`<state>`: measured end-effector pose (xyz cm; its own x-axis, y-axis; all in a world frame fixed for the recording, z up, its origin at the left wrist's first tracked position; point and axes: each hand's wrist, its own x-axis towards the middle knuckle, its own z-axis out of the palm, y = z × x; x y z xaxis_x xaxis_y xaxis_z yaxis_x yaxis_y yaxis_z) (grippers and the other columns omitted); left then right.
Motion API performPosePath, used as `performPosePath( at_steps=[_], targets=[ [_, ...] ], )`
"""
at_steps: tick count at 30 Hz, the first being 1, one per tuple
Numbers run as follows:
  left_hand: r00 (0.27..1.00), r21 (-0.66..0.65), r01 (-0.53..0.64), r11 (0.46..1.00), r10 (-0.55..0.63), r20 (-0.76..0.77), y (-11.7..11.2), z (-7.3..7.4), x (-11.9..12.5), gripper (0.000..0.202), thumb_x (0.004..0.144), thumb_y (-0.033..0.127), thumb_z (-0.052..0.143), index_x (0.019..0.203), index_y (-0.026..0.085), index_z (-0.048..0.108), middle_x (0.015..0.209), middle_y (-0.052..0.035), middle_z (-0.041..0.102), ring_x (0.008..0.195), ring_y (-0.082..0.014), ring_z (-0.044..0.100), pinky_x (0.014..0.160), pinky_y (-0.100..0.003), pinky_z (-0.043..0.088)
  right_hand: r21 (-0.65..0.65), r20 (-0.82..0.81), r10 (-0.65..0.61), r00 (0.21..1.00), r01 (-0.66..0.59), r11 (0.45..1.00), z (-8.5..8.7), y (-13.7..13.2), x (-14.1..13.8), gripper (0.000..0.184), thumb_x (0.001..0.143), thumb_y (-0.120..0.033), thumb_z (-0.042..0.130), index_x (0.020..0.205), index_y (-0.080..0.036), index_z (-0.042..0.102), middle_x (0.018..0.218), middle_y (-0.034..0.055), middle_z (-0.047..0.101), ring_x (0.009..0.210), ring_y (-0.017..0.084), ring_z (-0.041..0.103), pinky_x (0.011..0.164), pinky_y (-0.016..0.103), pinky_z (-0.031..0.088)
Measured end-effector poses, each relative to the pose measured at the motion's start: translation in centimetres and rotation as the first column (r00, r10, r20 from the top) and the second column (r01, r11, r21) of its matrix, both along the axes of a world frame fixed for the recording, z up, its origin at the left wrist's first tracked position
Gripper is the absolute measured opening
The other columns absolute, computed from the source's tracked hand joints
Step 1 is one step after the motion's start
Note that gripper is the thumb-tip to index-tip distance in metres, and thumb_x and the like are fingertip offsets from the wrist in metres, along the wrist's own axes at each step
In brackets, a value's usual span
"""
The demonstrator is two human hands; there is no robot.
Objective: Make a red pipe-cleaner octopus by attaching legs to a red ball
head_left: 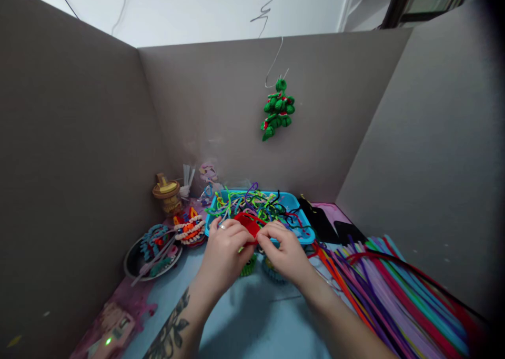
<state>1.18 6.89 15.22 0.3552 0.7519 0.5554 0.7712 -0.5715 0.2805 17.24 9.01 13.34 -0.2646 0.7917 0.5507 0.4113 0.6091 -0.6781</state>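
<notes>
My left hand [228, 246] and my right hand [283, 247] are close together above the table, both with fingers pinched. Between them is a red piece [248, 222] that looks made of fuzzy pipe cleaners, its lower part hidden by my fingers. A ring is on a finger of my left hand. Just beyond the hands sits a blue tray [308, 233] holding a tangle of coloured pipe cleaner scraps [252, 203]. Below my fingers, a green fuzzy piece [248, 267] and a blue fuzzy piece [275, 271] are partly covered by the hands.
Long pipe cleaners [402, 290] lie in bundles on the right. A metal bowl [130, 261] with blue fuzzy pieces stands left, near an orange-and-cream woven item [190, 227] and a brown-lidded jar [167, 190]. Grey panels [213, 106] enclose the table; a green ornament [278, 109] hangs on the back one.
</notes>
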Motion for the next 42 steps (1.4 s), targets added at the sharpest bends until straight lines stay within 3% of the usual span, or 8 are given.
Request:
performPosePath(
  at_steps=[3,6,8,11,19,27,34,42],
  targets=[
    [1.000,0.048,0.020,0.999,-0.020,-0.009,-0.2,-0.1,0.2,0.013,0.082,0.019,0.057,0.072,0.022,0.065,0.076,0.0016,0.069,0.085,-0.0191,0.058,0.099,-0.048,0.023,-0.034,-0.009,-0.047,0.999,0.047,0.998,-0.1,0.0,-0.1,0.023,0.083,-0.016,0.048,0.060,-0.019,0.054,0.064,0.0010,0.059,0.069,0.017,0.054,0.066,0.027,0.040],
    [0.997,0.027,0.031,0.999,-0.033,0.064,0.1,-0.2,0.3,0.012,0.080,0.016,0.057,0.071,0.021,0.063,0.075,0.0007,0.069,0.081,-0.0180,0.058,0.093,-0.043,0.031,-0.051,-0.051,-0.063,0.997,0.061,0.997,-0.2,-0.1,-0.4,0.021,0.083,-0.017,0.048,0.064,-0.019,0.057,0.067,0.0017,0.061,0.071,0.017,0.057,0.066,0.027,0.042],
    [0.987,-0.035,0.041,0.999,-0.035,0.155,0.4,-0.2,0.2,0.011,0.078,0.015,0.057,0.070,0.020,0.062,0.072,-0.0004,0.067,0.076,-0.0171,0.058,0.082,-0.036,0.039,-0.043,-0.093,-0.056,0.994,0.052,0.998,-0.3,-0.2,-0.5,0.013,0.083,-0.017,0.050,0.079,-0.018,0.062,0.073,0.0025,0.064,0.073,0.017,0.059,0.067,0.027,0.044],
    [0.965,-0.115,0.057,0.992,-0.026,0.260,0.7,-0.1,0.0,0.009,0.075,0.014,0.058,0.068,0.019,0.061,0.069,-0.0009,0.065,0.071,-0.0166,0.058,0.071,-0.030,0.042,0.007,-0.135,-0.041,0.990,0.042,0.999,-0.6,-0.4,-0.7,0.019,0.083,-0.015,0.052,0.099,-0.018,0.061,0.083,0.0039,0.066,0.077,0.017,0.060,0.070,0.028,0.046],
    [0.945,-0.086,0.086,0.993,-0.054,0.321,0.3,0.1,-0.1,0.011,0.074,0.013,0.058,0.065,0.019,0.060,0.066,-0.0004,0.064,0.069,-0.0158,0.057,0.069,-0.029,0.042,0.216,-0.048,0.014,0.999,-0.004,0.976,-0.3,-0.6,-0.3,0.014,0.087,-0.015,0.052,0.085,-0.019,0.065,0.076,0.0035,0.065,0.075,0.018,0.056,0.071,0.031,0.043],
    [0.966,-0.038,0.067,0.997,-0.056,0.254,0.1,0.3,-0.3,0.011,0.074,0.012,0.058,0.065,0.019,0.060,0.066,-0.0006,0.063,0.071,-0.0165,0.056,0.070,-0.030,0.041,0.128,-0.048,0.021,0.999,-0.015,0.992,0.0,-1.1,-0.7,0.014,0.085,-0.014,0.052,0.077,-0.020,0.063,0.073,0.0032,0.063,0.075,0.018,0.055,0.072,0.032,0.041],
    [0.977,-0.146,0.070,0.987,-0.039,0.210,0.2,-0.2,-0.4,0.014,0.072,0.005,0.056,0.068,0.019,0.052,0.072,0.0001,0.058,0.073,-0.0157,0.054,0.067,-0.027,0.040,-0.048,-0.075,0.051,0.996,-0.055,0.997,-0.2,-0.4,-0.8,0.018,0.080,-0.013,0.054,0.064,-0.019,0.057,0.067,0.0008,0.056,0.071,0.017,0.054,0.067,0.028,0.040],
    [0.957,-0.177,0.113,0.978,-0.059,0.283,0.3,0.2,-0.6,0.038,0.068,0.009,0.066,0.102,0.021,0.052,0.107,-0.0060,0.054,0.104,-0.0213,0.051,0.090,-0.035,0.042,0.021,-0.168,-0.114,0.979,0.119,0.993,-1.6,0.9,-0.7,0.019,0.086,-0.014,0.043,0.069,-0.020,0.050,0.073,0.0020,0.053,0.076,0.018,0.049,0.069,0.029,0.037]
  ],
)
